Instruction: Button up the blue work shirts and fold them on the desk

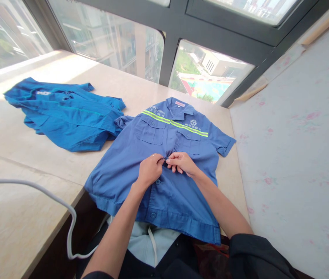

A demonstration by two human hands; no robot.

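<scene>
A blue short-sleeved work shirt [117, 162] lies face up with its collar toward the window. A yellow-green reflective stripe [189, 129] crosses its chest above two flap pockets. My left hand [150, 169] pinches the front placket near the middle of the shirt. Right beside it, my right hand [181, 162] has thumb and forefinger closed on the same spot of the placket, its other fingers curled. Whatever sits between the fingertips is too small to make out. Lower on the placket a button [153, 215] shows near the hem, which hangs over the edge toward my lap.
A second, brighter blue garment [74, 120] lies crumpled on the stone sill [13, 155] to the left. A white cable [50, 195] loops over the sill's front edge. Dark window frames [173, 50] stand behind, and a flower-patterned wall [292, 155] borders the right.
</scene>
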